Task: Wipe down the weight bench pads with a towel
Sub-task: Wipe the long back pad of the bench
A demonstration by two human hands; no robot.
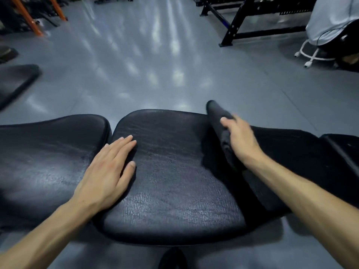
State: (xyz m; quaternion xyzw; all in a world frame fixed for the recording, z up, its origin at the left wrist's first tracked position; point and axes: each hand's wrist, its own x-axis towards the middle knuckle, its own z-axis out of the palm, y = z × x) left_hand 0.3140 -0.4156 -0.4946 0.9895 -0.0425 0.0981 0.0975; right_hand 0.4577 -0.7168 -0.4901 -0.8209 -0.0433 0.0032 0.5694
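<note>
Two pads are seen side by side; the middle pad [171, 171] is pressed by the flat, open left hand [108, 171] near its left edge. A dark towel [221, 123], bunched lengthwise front to back, is gripped in the curled fingers of the right hand [240, 136] at that pad's right edge. Leftward lies the unwiped surface. No readable writing is seen.

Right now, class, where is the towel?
In the head view, the dark towel lies right of centre, draped over the right edge of the middle bench pad, gripped by the right hand.
</note>
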